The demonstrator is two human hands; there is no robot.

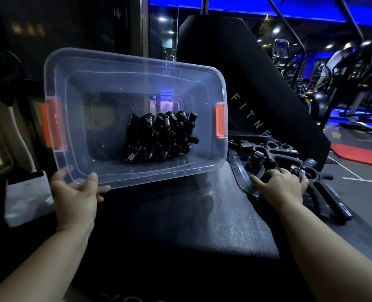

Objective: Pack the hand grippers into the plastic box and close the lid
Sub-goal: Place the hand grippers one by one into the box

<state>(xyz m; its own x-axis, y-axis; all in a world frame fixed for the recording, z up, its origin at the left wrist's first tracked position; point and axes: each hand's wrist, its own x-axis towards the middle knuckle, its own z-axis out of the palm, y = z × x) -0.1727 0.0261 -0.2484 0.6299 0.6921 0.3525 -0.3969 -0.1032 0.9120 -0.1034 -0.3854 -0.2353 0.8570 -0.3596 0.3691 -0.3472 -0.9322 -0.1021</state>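
We hold the plastic box (124, 83) tipped up off the dark padded worktop (180, 214), its open mouth facing us. Our left hand (76, 192) pinches the box's near-left corner, thumb over the rim and fingers beneath. Our right hand (283, 184) lies palm-down on the loose hand grippers (274, 153) just right of the box. We cannot tell whether its fingers have closed on one. The step in hand, as we judge it, is fetching the next gripper for the box. It would go best if we take one gripper by a handle rather than by its spring and lift it clear of the tangle so its neighbours do not drag along. We should also level the box before the drop, since the tilt would let the load slide. A one-corner grip on a box this wide looks likely to twist as weight is added. The packed hand grippers (159, 136) stand in a tight row against the box's lower wall, right of its centre. They are black, with knobbed handles and bright coil springs. The box is clear, with rounded corners and orange latches (220, 120) on its two short ends. A clear flat sheet, probably the lid (238, 168), lies to the right of the box under the loose pile. It will need emptying before it can go on. By this count several grippers remain outside, so the task looks roughly half done.
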